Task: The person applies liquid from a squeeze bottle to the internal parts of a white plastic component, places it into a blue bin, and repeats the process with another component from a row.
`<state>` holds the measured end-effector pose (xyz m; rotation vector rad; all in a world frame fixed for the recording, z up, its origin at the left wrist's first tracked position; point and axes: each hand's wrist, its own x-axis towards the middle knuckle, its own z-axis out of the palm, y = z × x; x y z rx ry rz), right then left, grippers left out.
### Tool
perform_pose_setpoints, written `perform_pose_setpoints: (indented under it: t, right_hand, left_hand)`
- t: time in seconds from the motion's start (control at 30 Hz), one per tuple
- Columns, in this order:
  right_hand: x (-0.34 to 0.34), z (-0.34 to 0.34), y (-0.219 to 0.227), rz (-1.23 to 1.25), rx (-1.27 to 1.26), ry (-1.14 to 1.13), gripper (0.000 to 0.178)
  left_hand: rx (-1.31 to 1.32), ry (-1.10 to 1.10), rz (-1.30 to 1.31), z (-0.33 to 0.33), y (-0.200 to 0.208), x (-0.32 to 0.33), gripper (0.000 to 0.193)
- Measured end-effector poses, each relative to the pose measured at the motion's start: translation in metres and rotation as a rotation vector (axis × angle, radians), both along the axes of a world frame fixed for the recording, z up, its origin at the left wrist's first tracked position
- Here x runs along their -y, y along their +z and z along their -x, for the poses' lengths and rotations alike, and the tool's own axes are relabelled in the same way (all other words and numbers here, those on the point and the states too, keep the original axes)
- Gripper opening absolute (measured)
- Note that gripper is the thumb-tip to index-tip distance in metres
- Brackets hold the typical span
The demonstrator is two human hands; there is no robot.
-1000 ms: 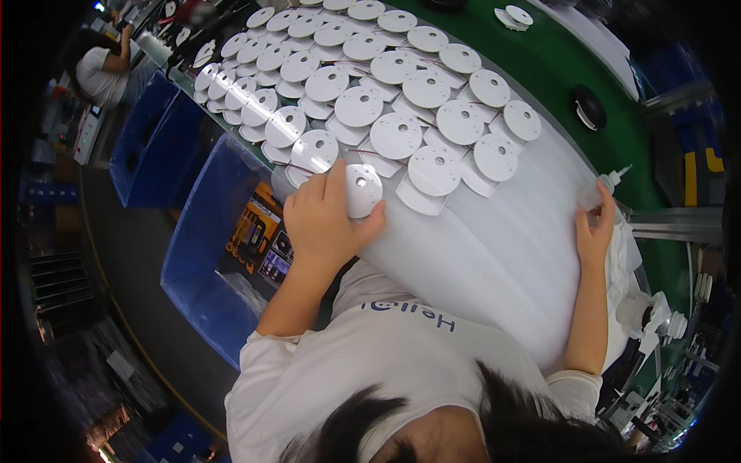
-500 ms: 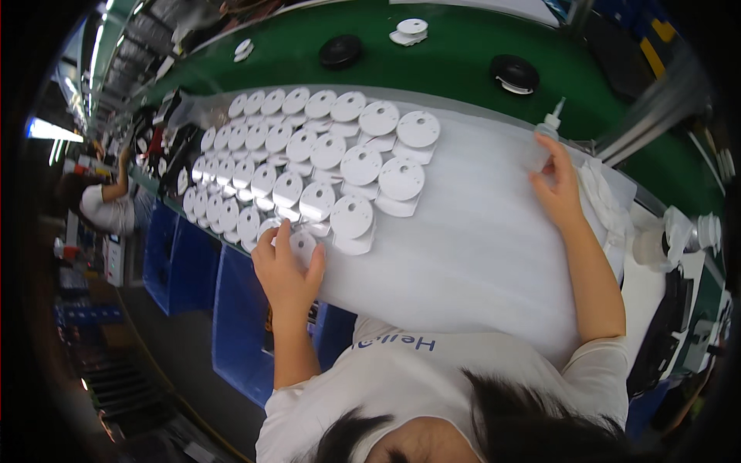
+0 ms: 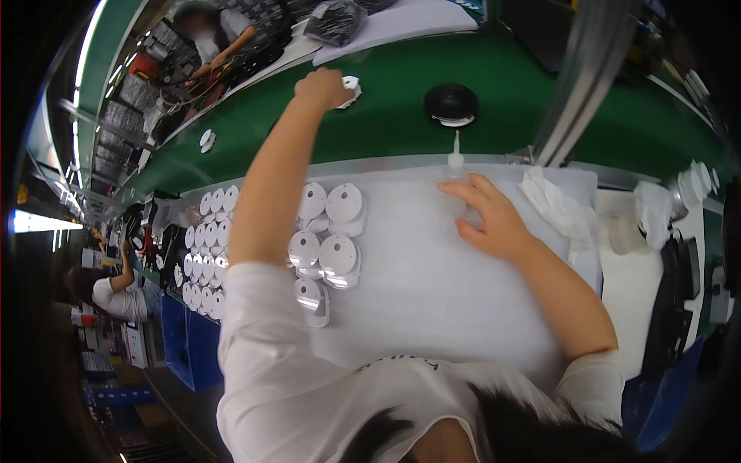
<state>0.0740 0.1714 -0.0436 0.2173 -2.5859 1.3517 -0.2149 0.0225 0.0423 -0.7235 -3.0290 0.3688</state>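
Note:
My left hand reaches far over the green belt, its fingers closed at the edge of a white round part; the fingertips are partly hidden. My right hand is curled around a clear squeeze bottle with a thin pointed nozzle, held upright over the white sheet. Rows of white round discs on clear-edged bases lie left of it, such as this disc. My left forearm covers the middle of those rows.
A black round unit sits on the green belt, and a small white part lies farther left. A crumpled white cloth is at the right, below a metal post. Other people work at the far side and far left.
My left hand has moved from the near discs forward to the white part on the belt. The view has shifted, and the right hand with the bottle appears farther left.

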Motion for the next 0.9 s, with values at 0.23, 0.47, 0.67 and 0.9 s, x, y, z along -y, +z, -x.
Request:
perform_pose_setpoints:
  t: [0.23, 0.47, 0.67, 0.9]
  right_hand:
    - [-0.004, 0.01, -0.005, 0.036, -0.117, 0.048, 0.051]
    - [-0.007, 0.007, -0.007, 0.033, -0.107, -0.016, 0.045]
    - [-0.006, -0.002, -0.016, 0.064, -0.267, -0.005, 0.048]
    - [0.004, -0.002, -0.012, 0.085, -0.341, -0.234, 0.062]
  left_hand:
    - [0.223, 0.389, -0.204, 0.073, -0.053, -0.036, 0.048]
    - [0.314, 0.24, -0.245, 0.073, -0.067, -0.056, 0.048]
    - [0.219, 0.07, -0.387, -0.009, -0.031, -0.039, 0.069]
    - [0.192, -0.284, -1.08, -0.145, 0.03, 0.045, 0.072]
